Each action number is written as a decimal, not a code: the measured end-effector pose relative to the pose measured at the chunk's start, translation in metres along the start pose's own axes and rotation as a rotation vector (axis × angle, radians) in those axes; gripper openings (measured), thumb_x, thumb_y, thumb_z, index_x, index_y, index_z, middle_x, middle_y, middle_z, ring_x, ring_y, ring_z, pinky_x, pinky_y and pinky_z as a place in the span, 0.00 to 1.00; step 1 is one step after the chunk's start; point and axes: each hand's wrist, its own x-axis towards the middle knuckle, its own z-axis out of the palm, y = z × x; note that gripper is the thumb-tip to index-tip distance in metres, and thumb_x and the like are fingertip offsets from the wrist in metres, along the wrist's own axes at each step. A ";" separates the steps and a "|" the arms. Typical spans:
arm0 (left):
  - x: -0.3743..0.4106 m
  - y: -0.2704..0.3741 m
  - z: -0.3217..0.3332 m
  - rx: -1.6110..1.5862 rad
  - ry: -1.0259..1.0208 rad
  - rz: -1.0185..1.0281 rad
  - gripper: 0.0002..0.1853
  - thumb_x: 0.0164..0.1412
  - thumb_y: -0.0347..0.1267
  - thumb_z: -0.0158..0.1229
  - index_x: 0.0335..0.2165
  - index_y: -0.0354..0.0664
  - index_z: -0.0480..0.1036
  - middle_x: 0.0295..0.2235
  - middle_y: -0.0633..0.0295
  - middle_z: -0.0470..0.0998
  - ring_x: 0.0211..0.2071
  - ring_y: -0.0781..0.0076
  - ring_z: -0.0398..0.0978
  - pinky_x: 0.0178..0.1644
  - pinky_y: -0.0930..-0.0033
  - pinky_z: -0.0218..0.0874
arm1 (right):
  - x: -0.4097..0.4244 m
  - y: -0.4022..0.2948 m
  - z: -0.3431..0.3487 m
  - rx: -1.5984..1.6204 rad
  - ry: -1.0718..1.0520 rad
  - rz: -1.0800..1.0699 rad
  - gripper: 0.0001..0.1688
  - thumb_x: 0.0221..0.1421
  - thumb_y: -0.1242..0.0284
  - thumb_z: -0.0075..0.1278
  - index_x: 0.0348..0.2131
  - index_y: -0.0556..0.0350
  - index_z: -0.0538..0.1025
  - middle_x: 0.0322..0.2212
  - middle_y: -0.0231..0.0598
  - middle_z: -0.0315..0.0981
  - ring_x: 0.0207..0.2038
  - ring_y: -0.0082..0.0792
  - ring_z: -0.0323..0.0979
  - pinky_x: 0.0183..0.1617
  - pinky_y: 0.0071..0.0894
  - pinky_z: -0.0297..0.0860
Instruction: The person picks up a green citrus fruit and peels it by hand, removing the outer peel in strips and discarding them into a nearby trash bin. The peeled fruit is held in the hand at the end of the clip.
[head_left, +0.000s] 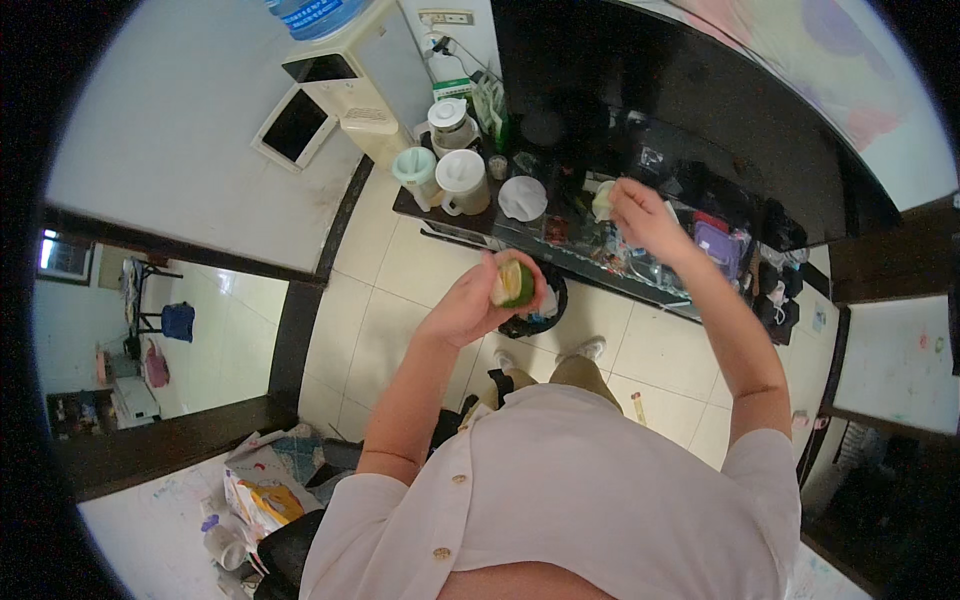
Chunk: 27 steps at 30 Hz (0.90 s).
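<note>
My left hand (476, 300) is wrapped around a green-skinned fruit (513, 283), probably citrus, with a pale yellowish face turned up. That hand is above a bin (555, 319) with a black liner, which it partly hides. Farther out, my right hand (643, 217) reaches over the black glass-topped TV cabinet (525, 238), fingers curled together. Right at its fingertips is a pale yellow-green thing (602, 201); whether the fingers hold it or only touch it is unclear. A white bowl or lid (523, 199) rests on the cabinet left of it.
Plastic pitchers (462, 180) and a glass kettle (451, 124) stand at the cabinet's left end, by a water dispenser (360, 82). A large TV (675, 97) rises behind. A purple container (716, 244) and clutter lie to the right. A thin stick-like item (638, 409) lies on the tiles.
</note>
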 end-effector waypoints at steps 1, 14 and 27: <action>0.003 -0.004 0.003 -0.082 0.123 0.077 0.27 0.57 0.55 0.31 0.34 0.43 0.64 0.33 0.63 0.68 0.30 0.76 0.63 0.33 0.76 0.55 | -0.007 -0.004 0.011 0.217 -0.025 0.175 0.07 0.52 0.69 0.41 0.28 0.54 0.65 0.19 0.32 0.62 0.15 0.18 0.57 0.14 0.15 0.50; 0.029 -0.026 0.003 0.163 0.633 0.377 0.16 0.62 0.40 0.37 0.41 0.40 0.60 0.32 0.65 0.65 0.32 0.80 0.62 0.38 0.79 0.55 | -0.032 -0.007 0.103 -0.139 -0.004 -0.010 0.16 0.52 0.65 0.41 0.22 0.61 0.70 0.15 0.35 0.64 0.17 0.23 0.58 0.20 0.25 0.56; 0.035 -0.042 -0.013 0.998 0.611 0.729 0.13 0.61 0.34 0.39 0.43 0.39 0.59 0.30 0.68 0.64 0.27 0.86 0.59 0.30 0.84 0.53 | -0.026 -0.010 0.108 -0.386 -0.079 -0.168 0.14 0.49 0.68 0.38 0.23 0.64 0.68 0.19 0.53 0.67 0.23 0.53 0.65 0.26 0.40 0.61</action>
